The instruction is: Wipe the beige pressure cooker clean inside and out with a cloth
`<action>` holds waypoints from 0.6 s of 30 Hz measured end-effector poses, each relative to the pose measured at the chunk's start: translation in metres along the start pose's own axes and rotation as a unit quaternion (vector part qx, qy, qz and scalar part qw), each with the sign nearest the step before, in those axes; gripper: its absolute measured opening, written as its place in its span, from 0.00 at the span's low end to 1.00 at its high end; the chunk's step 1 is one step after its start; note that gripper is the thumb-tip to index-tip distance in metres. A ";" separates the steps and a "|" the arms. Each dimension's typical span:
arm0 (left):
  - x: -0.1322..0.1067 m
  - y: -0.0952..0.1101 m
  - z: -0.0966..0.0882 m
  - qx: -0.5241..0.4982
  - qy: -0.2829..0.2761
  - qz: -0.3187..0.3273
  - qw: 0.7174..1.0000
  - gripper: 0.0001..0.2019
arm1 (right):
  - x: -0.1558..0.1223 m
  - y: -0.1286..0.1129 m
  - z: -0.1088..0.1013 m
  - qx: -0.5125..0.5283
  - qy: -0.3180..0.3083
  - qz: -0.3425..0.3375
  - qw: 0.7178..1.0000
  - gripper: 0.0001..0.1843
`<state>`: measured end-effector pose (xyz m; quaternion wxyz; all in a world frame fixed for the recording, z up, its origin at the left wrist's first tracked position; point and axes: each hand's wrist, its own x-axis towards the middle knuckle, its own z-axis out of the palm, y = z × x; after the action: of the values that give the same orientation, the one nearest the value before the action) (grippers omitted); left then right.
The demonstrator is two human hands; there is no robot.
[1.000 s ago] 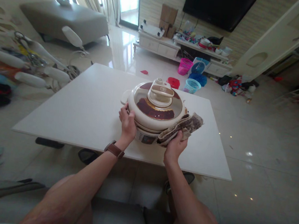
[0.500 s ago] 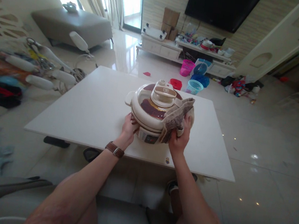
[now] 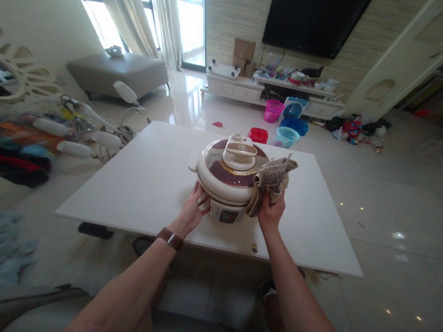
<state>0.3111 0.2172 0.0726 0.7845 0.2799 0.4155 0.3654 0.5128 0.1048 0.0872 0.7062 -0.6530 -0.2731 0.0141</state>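
A cream electric cooker (image 3: 228, 180) with a brown-patterned lid and a top handle stands near the front edge of a white table (image 3: 156, 180). My left hand (image 3: 193, 210) grips the cooker's lower left side, fingers curled against its body. My right hand (image 3: 271, 214) is closed on a crumpled grey-brown cloth (image 3: 270, 179) that is pressed against the cooker's right side and rim. A brown watch sits on my left wrist.
Beyond the table lie a red lid (image 3: 257, 135), a blue basket (image 3: 287, 137) and a pink basket (image 3: 273, 110) on the shiny floor. A TV cabinet (image 3: 254, 90) stands at the back, a grey sofa (image 3: 116, 71) at the left. Cluttered items fill the left side.
The cloth went from the cooker's lower right side up over the lid's right edge, then slightly back to the rim. My left hand slid lower on the cooker. The camera rose.
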 end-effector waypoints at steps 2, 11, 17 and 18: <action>0.002 -0.001 0.001 -0.005 -0.010 0.001 1.000 0.31 | 0.005 0.003 -0.001 0.006 -0.009 0.000 1.000 0.21; 0.021 -0.019 0.012 -0.024 -0.029 0.075 0.996 0.29 | 0.029 0.011 0.008 -0.012 -0.019 -0.098 0.995 0.28; 0.038 -0.018 0.010 -0.005 -0.066 0.064 0.996 0.35 | 0.033 0.018 0.014 -0.052 -0.010 -0.122 0.991 0.29; 0.039 -0.017 0.010 0.001 -0.069 0.063 0.996 0.34 | 0.030 0.021 0.014 -0.067 -0.015 -0.120 0.990 0.30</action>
<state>0.3404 0.2379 0.0476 0.7865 0.3313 0.3420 0.3934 0.5400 0.1316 0.0792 0.6533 -0.6611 -0.3604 -0.0795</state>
